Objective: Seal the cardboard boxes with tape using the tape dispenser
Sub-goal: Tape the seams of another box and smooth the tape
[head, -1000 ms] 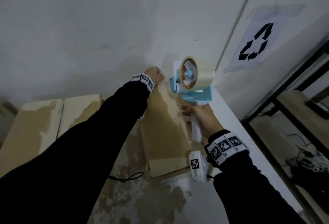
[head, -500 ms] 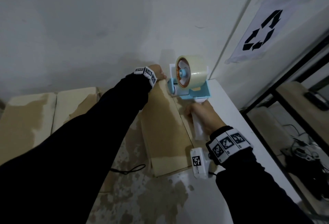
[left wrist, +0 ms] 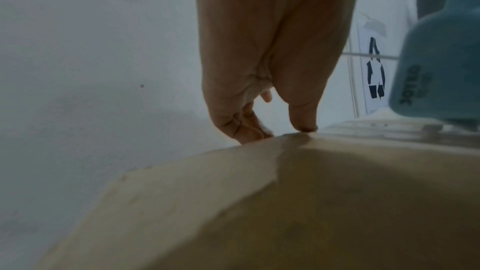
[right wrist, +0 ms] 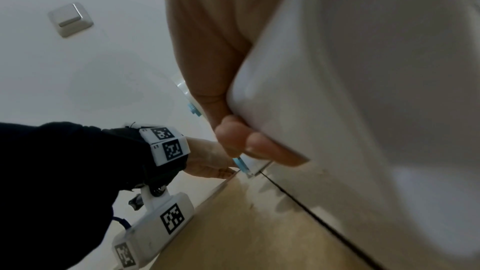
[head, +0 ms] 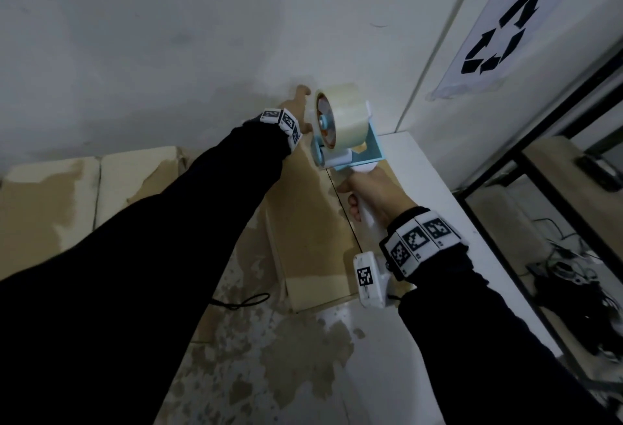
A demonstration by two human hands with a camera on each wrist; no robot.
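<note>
A brown cardboard box (head: pixel 310 222) lies on the table against the wall, flaps closed with a dark seam (head: pixel 340 208) down its top. My right hand (head: pixel 374 192) grips the white handle of the blue tape dispenser (head: pixel 350 154), whose clear tape roll (head: pixel 347 121) stands over the box's far end. My left hand (head: pixel 298 111) is just left of the roll at the far edge. In the left wrist view its thumb (left wrist: pixel 303 124) touches the box's top edge (left wrist: pixel 311 202) and its fairly straight fingers (left wrist: pixel 246 128) reach down behind it. The dispenser's blade and the tape's end are hidden.
More cardboard (head: pixel 50 205) lies to the left along the wall. The white table (head: pixel 438 205) ends just right of the box, beside a black-framed shelf (head: pixel 539 171). A recycling sign (head: pixel 495 36) hangs on the right wall. The wall stands directly behind the box.
The dispenser has come down from above the box towards its far end. My left hand has gone from curled to stretched out over the far edge.
</note>
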